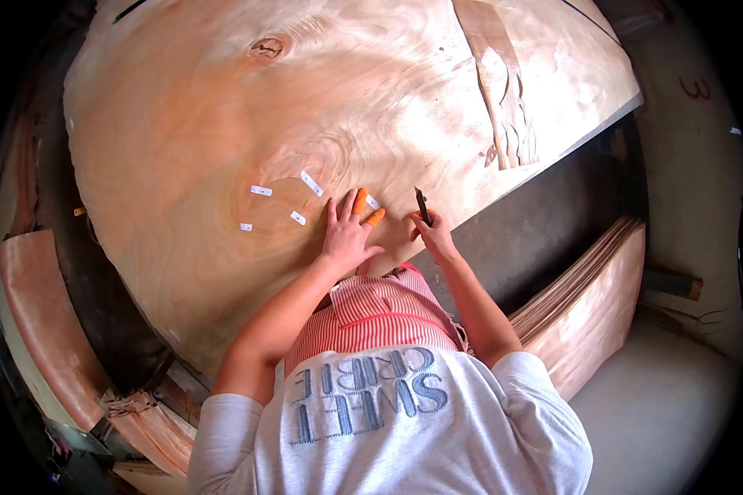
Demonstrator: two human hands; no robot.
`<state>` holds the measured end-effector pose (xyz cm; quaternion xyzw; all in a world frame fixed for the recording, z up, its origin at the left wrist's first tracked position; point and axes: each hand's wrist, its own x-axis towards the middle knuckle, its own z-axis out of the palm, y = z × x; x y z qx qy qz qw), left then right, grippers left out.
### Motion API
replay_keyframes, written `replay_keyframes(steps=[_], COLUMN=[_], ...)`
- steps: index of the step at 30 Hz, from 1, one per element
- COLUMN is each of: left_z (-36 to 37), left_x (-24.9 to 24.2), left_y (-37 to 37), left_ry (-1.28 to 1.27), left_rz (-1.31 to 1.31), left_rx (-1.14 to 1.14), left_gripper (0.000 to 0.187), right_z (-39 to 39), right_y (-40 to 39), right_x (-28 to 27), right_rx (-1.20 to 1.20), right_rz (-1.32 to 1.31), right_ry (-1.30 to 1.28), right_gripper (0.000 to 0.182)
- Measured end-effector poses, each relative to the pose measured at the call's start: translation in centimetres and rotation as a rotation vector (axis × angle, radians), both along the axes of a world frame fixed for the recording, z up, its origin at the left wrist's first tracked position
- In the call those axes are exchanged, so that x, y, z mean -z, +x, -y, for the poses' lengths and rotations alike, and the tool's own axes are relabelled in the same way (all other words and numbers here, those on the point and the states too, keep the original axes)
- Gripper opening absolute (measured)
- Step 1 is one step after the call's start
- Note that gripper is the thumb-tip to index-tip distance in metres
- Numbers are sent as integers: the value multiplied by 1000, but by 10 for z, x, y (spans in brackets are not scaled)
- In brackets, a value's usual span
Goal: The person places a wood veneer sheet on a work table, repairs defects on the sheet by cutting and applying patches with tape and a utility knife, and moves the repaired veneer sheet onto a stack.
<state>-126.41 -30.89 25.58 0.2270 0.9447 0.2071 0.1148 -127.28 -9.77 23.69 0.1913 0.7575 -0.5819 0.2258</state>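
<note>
A large sheet of pale wood veneer (198, 124) lies in front of me. My left hand (348, 238) rests on it with fingers spread, orange covers on two fingertips. A short white tape strip (372, 202) shows right by those fingertips. In my right hand (437, 234), near the sheet's front edge, is a black utility knife (423, 206), its tip pointing away from me. Left of my left hand, a darker oval veneer patch (279, 205) has several white tape pieces (311, 183) around its border.
Torn brown veneer strips (495, 82) lie on the sheet at the upper right. A dark knot (267, 48) marks its far part. A veneer stack (590, 301) leans at the right, and more veneer pieces (50, 322) stand at the left.
</note>
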Motion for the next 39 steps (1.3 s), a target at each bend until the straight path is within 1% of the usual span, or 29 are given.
replay_keyframes(steps=[2, 3, 4, 6, 7, 9, 12, 13, 14, 15, 16, 17, 18, 19, 20, 22, 23, 25, 26, 29, 31, 33, 34, 37, 38, 39], left_z=[0, 0, 1, 0, 1, 2, 15, 24, 33, 38, 44, 45, 41, 40, 34, 6, -9, -43, -57, -94, -119, -136, -136, -133, -127, -122], left_x=[-10, -13, -8, 18, 25, 37, 37, 46, 55, 51, 41, 31, 6, 27, 46, 67, 78, 112, 123, 130, 114, 94, 94, 86, 88, 90], left_y=[-1, 0, 7, 36, 50, 80, 112, 123, 132, 139, 147, 150, 148, 161, 167, 166, 164, 162, 159, 143, 131, 121, 119, 117, 119, 121], left_ry=[-102, -152, -145, -131, -61, -18, 154, 217, 284, 337, 388, 497, 392, 373, 299, 178, 111, 393, 538, 1022, 1316, 1609, 1635, 1574, 1546, 1519], left_rz=[109, 159, 81, -71, -94, -170, -116, -197, -285, -290, -286, -166, -281, -79, 49, 442, 640, 668, 676, 1361, 1195, 994, 950, 908, 887, 864], left_rx=[45, 65, 80, 108, 122, 128, 239, 302, 373, 323, 271, 177, 109, -22, -89, -334, -461, -642, -730, -1282, -1450, -1602, -1605, -1746, -1758, -1771], left_gripper=[67, 67, 67, 68, 66, 63, 45, 39, 32, 26, 20, 18, 18, 20, 30, 41, 47, 54, 58, 62, 56, 52, 49, 37, 33, 29], right_z=[-12, -17, -20, -25, -28, -35, -38, -44, -51, -58, -55, -70, -79, -88, -100, -126, -141, -171, -187, -248, -289, -328, -340, -373, -380, -381], right_y=[11, 18, 27, 45, 54, 76, 99, 104, 106, 107, 99, 95, 89, 80, 73, 60, 54, 45, 43, 38, 38, 35, 33, 15, 4, -13], right_x=[3, 4, 4, -3, -3, 4, 13, 16, 22, 30, 7, 31, 28, 25, 30, 47, 49, 43, 41, 47, 63, 80, 66, 78, 80, 68], right_rx=[-47, -27, -7, 16, 27, 58, 62, 73, 31, 12, -20, -39, -37, -42, -14, 36, 59, 102, 119, 172, 206, 199, 178, 147, 139, 169], right_rz=[19, 18, 15, 39, 25, -2, -24, -50, -46, -76, -31, -19, -8, 10, -39, -124, -149, -190, -188, -188, -181, -61, -23, -109, -155, -181], right_ry=[66, 74, 84, 124, 131, 140, 84, 87, 73, 61, 128, 156, 164, 170, 166, 148, 96, -13, -22, -58, -87, -39, -7, -18, 38, 12], right_gripper=[19, 19, 19, 18, 18, 18, 16, 16, 15, 14, 14, 15, 15, 15, 16, 16, 17, 17, 18, 22, 21, 19, 17, 17, 17, 17])
